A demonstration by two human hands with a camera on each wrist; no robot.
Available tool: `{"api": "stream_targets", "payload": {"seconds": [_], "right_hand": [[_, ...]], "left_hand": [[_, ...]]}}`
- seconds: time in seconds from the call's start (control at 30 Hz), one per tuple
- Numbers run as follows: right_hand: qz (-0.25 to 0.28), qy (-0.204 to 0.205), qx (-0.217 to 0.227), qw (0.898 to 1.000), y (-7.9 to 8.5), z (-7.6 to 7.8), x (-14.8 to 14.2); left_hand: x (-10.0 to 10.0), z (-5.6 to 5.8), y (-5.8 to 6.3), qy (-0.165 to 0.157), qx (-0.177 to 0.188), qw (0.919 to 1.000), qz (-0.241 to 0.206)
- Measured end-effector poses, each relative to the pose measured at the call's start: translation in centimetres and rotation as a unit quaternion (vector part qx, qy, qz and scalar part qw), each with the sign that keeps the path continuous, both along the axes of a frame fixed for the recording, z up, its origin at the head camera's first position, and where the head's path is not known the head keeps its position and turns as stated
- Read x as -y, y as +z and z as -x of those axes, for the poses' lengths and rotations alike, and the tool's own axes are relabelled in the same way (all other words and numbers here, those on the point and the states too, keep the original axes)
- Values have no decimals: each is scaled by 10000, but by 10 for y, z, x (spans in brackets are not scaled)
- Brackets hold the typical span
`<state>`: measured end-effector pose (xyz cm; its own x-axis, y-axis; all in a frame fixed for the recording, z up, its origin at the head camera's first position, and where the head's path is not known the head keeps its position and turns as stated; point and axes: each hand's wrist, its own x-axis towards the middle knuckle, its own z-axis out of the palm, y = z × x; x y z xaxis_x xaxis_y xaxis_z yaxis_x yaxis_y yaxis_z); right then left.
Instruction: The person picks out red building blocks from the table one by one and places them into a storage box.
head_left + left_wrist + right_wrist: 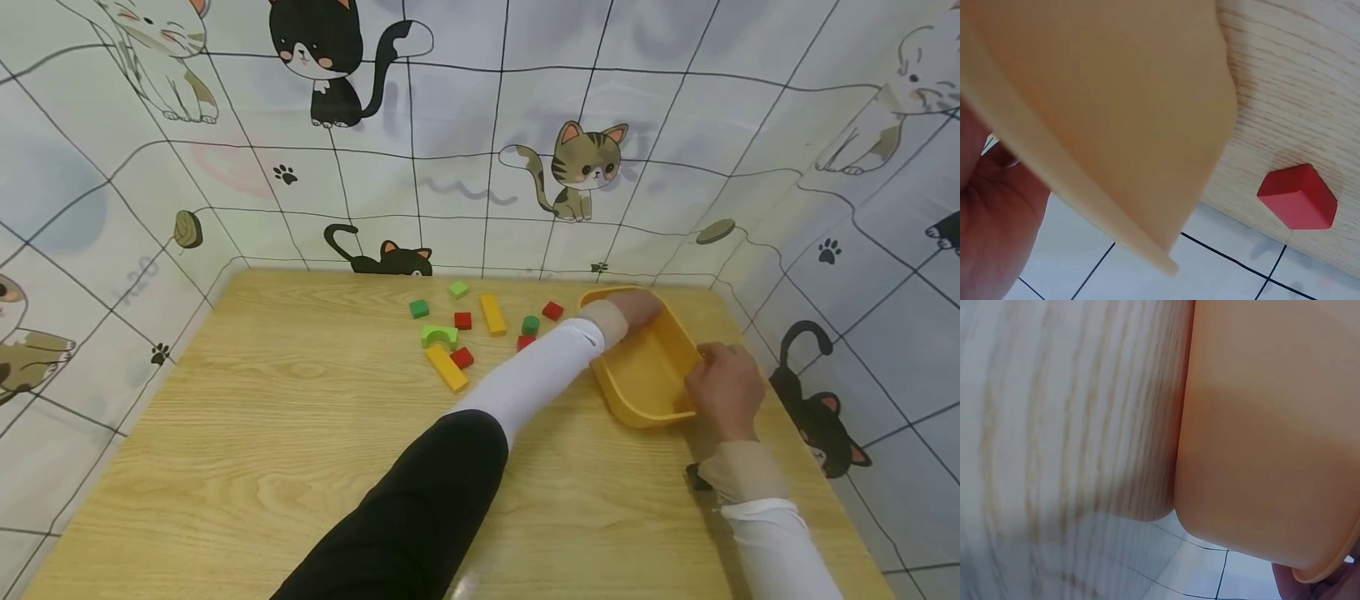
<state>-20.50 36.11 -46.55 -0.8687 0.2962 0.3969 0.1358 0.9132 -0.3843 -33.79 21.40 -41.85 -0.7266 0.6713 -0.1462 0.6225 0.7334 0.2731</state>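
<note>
A yellow plastic bin stands at the right of the table, and no blocks show in the visible part of its inside. My left hand reaches across and grips the bin's far rim; in the left wrist view that rim runs beside the palm, with some fingers hidden. On the right side, my right hand holds the rim, fingers curled at its edge in the right wrist view. Just left of the bin lie a red block and a green cylinder, with another red block partly behind my left sleeve.
Farther left are loose blocks: a green arch, yellow bars, a dark green block, a light green one and several red ones. A cat-patterned sheet rises behind the wooden table and along its sides.
</note>
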Motion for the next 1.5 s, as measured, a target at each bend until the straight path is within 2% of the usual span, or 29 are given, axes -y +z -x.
{"api": "stream_targets", "payload": {"seconds": [0.13,0.17,0.23,0.27,0.47,0.63,0.83,1.0,1.1,1.27,1.5], "right_hand": [[-10,-11,47,10000,-1,1,0],[-13,-20,63,10000,-1,1,-1],[-21,-28,62,10000,-1,1,-1],[-22,-27,60,10000,-1,1,-1],[-75,52,202,9998,0,3,-4],[-91,156,382,9991,4,5,-6],[-23,337,712,9969,9,6,-10],[-20,531,980,9938,15,7,-16],[2,651,1169,9910,19,8,-21],[-49,941,1359,9862,25,13,-24],[-161,1047,1654,9805,33,15,-30]], "left_hand": [[1,7,2,-58,166,9997,156],[0,9,2,-130,102,9995,282],[0,15,3,-393,-277,9974,538],[1,18,3,-430,-286,9973,528],[10,39,10,-629,-310,9975,106],[32,50,27,-683,-395,9967,-214],[67,53,47,-515,-515,9961,-499],[101,56,57,-317,-473,9941,-922],[120,59,58,-204,-425,9921,-1159],[151,60,57,112,-490,9912,-1226],[189,51,56,470,-463,9850,-1596]]}}
